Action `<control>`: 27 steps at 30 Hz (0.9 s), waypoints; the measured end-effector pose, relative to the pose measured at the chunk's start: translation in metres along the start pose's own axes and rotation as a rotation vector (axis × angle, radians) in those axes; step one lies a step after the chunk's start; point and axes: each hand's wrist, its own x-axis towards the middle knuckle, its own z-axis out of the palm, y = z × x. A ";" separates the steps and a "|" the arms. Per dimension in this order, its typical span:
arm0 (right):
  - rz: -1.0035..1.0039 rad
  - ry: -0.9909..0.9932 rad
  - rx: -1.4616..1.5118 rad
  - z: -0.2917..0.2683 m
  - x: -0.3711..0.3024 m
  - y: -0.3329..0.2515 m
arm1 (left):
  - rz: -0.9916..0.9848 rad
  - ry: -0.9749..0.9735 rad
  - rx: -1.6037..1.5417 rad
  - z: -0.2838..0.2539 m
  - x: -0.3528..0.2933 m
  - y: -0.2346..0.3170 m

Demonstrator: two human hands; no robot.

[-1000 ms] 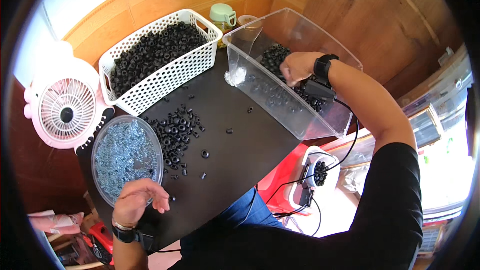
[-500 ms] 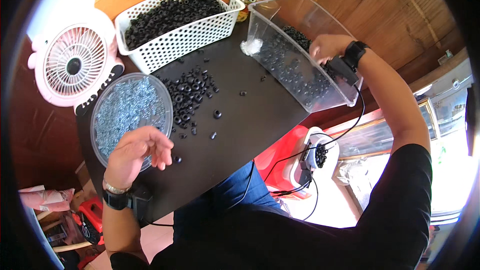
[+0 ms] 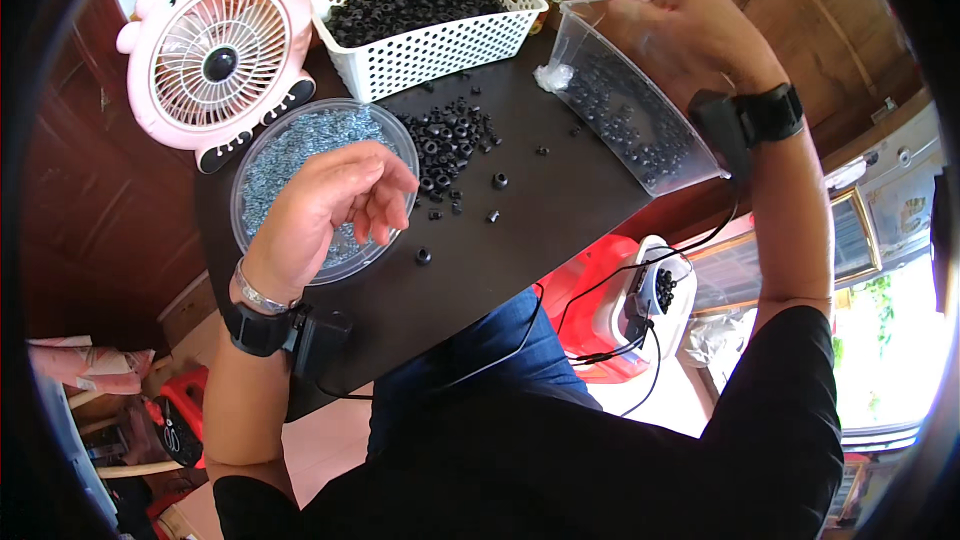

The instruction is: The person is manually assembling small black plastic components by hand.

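Note:
My left hand [image 3: 335, 195] hovers over the round clear tub [image 3: 240, 202], its fingers loosely curled and apart with nothing visible between them. Small shiny blue-grey metal-looking pieces [image 3: 278, 165] fill that tub. Raised at the upper right, my right hand [image 3: 685, 25] is over the clear plastic bin [image 3: 672, 115] and covers much of it. Its fingers are bent, partly hidden and blurred, so what they hold, if anything, cannot be told. Dark small parts lie along the bin's bottom. Beside the tub, a heap of black ring-shaped parts [image 3: 445, 145] lies on the dark table [image 3: 480, 265].
A white perforated basket [image 3: 440, 55] heaped with black rings stands at the back. The pink fan [image 3: 220, 55] stands at the left. A crumpled white wad [image 3: 553, 77] sits by the bin's corner. Black cables [image 3: 650, 265] run from my wrist devices past a red stool [image 3: 590, 285].
My right hand has risen out of the clear bin and moved up above it. The left hand stays over the tub, slightly shifted. The whole view has shifted a little.

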 end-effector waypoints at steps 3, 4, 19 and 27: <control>-0.128 -0.065 0.062 0.026 0.008 -0.015 | 0.038 0.057 -0.052 0.001 0.003 -0.002; -0.135 -0.068 0.069 0.034 0.015 -0.011 | 0.061 0.109 -0.103 0.002 0.003 -0.005; -0.106 -0.174 0.093 0.173 -0.026 -0.015 | 0.116 0.621 0.016 -0.030 -0.004 -0.043; -0.145 -0.153 0.163 0.186 -0.041 -0.007 | 0.050 0.546 0.056 -0.018 0.002 -0.040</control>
